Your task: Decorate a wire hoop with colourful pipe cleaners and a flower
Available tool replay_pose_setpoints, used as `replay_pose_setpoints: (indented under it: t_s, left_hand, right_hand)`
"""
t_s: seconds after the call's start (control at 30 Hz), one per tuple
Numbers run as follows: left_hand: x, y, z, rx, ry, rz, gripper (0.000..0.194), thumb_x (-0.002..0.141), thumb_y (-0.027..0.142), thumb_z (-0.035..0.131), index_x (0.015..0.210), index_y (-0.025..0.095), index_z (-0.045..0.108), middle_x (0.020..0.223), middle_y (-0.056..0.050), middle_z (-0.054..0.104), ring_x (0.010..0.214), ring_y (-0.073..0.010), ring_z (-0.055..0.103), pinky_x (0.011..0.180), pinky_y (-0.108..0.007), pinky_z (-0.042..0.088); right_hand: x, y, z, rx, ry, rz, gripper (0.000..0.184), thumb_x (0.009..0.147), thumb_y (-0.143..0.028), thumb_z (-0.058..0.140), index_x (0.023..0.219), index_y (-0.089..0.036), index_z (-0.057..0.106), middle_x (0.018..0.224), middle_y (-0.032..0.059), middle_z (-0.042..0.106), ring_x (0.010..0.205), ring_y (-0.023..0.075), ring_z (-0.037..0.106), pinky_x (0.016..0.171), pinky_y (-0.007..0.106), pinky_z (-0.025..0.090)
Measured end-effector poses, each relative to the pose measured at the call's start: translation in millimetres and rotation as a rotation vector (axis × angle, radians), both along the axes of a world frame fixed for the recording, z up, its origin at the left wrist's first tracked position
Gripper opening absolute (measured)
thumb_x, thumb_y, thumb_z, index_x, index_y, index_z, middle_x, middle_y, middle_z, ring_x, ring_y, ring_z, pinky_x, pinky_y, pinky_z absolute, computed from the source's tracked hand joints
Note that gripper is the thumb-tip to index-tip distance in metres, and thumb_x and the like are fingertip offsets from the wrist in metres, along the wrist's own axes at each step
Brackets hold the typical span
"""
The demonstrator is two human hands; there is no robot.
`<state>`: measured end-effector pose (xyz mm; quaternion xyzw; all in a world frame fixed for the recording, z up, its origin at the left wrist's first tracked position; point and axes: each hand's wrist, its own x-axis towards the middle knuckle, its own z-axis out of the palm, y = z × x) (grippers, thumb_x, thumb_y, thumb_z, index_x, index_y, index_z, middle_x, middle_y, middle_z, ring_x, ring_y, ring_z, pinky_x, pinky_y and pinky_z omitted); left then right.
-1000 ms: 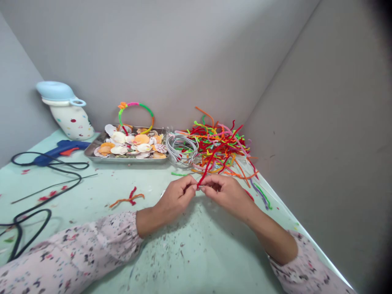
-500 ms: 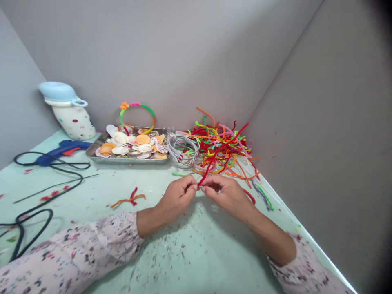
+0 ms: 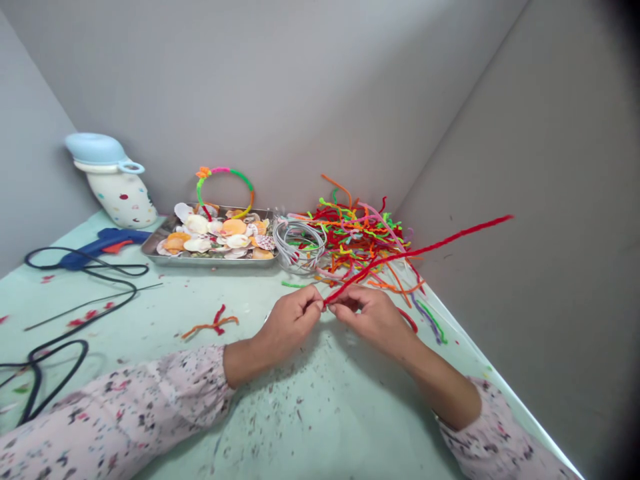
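Note:
Between both fingertips sits one end of a long, fuzzy red pipe cleaner [image 3: 453,237], which slants up to the right across the view. My left hand [image 3: 294,321] pinches it at that end. Close beside it, my right hand [image 3: 373,320] is closed at the same spot, thumb against forefinger. Whatever else lies inside the fingers is hidden. A curved red piece [image 3: 409,321] shows from behind my right hand; whether it joins the held one I cannot tell. To the left, a small twisted orange and red piece [image 3: 216,323] lies on the table.
Behind my hands are a heap of coloured pipe cleaners [image 3: 357,230], a coil of grey wire [image 3: 299,245] and a metal tray [image 3: 215,262] of seashells with a colourful ring [image 3: 241,175]. At left are a blue glue gun [image 3: 103,243], its black cord [image 3: 127,303] and a bottle [image 3: 120,193].
The red pipe cleaner's free end has swung down and to the right, from over the heap to in front of the right wall. Both hands stay nearly in place.

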<state>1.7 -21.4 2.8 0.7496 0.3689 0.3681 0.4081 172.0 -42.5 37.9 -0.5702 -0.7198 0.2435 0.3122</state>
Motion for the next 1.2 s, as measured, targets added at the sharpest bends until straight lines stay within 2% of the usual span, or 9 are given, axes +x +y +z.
replay_pose_setpoints:
  t_s: [0.23, 0.43, 0.6, 0.7, 0.87, 1.07, 1.2]
  left_hand:
    - [0.7, -0.6, 3.3, -0.032, -0.003, 0.019, 0.02, 0.086, 0.028, 0.039, 0.07, 0.018, 0.046, 0.063, 0.003, 0.045, 0.064, -0.0132, 0.042, 0.059, -0.024, 0.031]
    - [0.8, 0.0, 4.0, -0.054, -0.017, 0.033, 0.018, 0.085, 0.026, 0.04, 0.07, 0.018, 0.047, 0.063, 0.003, 0.046, 0.064, -0.0128, 0.043, 0.059, -0.024, 0.031]
    - [0.6, 0.3, 3.0, -0.056, -0.028, 0.036, 0.018, 0.084, 0.026, 0.04, 0.07, 0.018, 0.047, 0.063, 0.004, 0.046, 0.065, -0.0128, 0.043, 0.06, -0.024, 0.032]
    - [0.7, 0.3, 3.3, -0.053, -0.03, 0.034, 0.018, 0.084, 0.025, 0.039, 0.069, 0.018, 0.046, 0.063, 0.004, 0.046, 0.064, -0.0128, 0.043, 0.06, -0.024, 0.032]
    - [0.6, 0.6, 4.0, -0.06, -0.032, 0.032, 0.018, 0.084, 0.026, 0.039, 0.07, 0.018, 0.046, 0.064, 0.003, 0.047, 0.065, -0.0131, 0.044, 0.06, -0.024, 0.032]
    - [0.5, 0.7, 1.8, -0.067, -0.035, 0.04, 0.019, 0.085, 0.028, 0.04, 0.068, 0.018, 0.045, 0.063, 0.003, 0.045, 0.064, -0.0131, 0.043, 0.06, -0.024, 0.032]
    - [1.1, 0.3, 0.8, -0.065, -0.035, 0.048, 0.019, 0.084, 0.028, 0.04, 0.068, 0.018, 0.046, 0.064, 0.003, 0.046, 0.065, -0.0134, 0.043, 0.061, -0.024, 0.032]
  right_hand:
    - [2.8, 0.9, -3.3, 0.057, -0.004, 0.02, 0.014, 0.073, -0.016, 0.058, 0.066, -0.02, 0.069, 0.063, -0.0015, 0.067, 0.058, 0.0111, 0.057, 0.055, 0.021, 0.042]
    - [1.6, -0.8, -5.6, 0.092, 0.07, 0.055, 0.021, 0.077, -0.015, 0.056, 0.088, -0.024, 0.072, 0.083, -0.0003, 0.071, 0.075, 0.0141, 0.063, 0.071, 0.026, 0.047]
    - [4.0, -2.6, -6.3, 0.115, 0.045, 0.092, 0.02, 0.083, -0.021, 0.054, 0.094, -0.025, 0.07, 0.087, 0.0006, 0.07, 0.079, 0.0147, 0.063, 0.073, 0.027, 0.047]
    - [6.2, -1.5, -6.7, 0.154, 0.028, 0.135, 0.02, 0.082, -0.018, 0.053, 0.092, -0.024, 0.069, 0.089, 0.0006, 0.07, 0.083, 0.015, 0.062, 0.075, 0.027, 0.046]
    - [7.5, -0.6, -5.0, 0.173, 0.027, 0.159, 0.019, 0.078, -0.013, 0.053, 0.086, -0.023, 0.068, 0.083, -0.0008, 0.067, 0.078, 0.0133, 0.061, 0.071, 0.024, 0.045]
    - [4.4, -0.6, -1.2, 0.149, 0.03, 0.155, 0.016, 0.077, -0.015, 0.055, 0.083, -0.019, 0.069, 0.078, 0.0014, 0.066, 0.066, 0.0123, 0.059, 0.061, 0.022, 0.044]
    - [3.3, 0.1, -3.7, 0.22, 0.007, 0.142, 0.02, 0.076, -0.011, 0.054, 0.083, -0.021, 0.069, 0.078, 0.0, 0.067, 0.069, 0.0118, 0.06, 0.065, 0.022, 0.045]
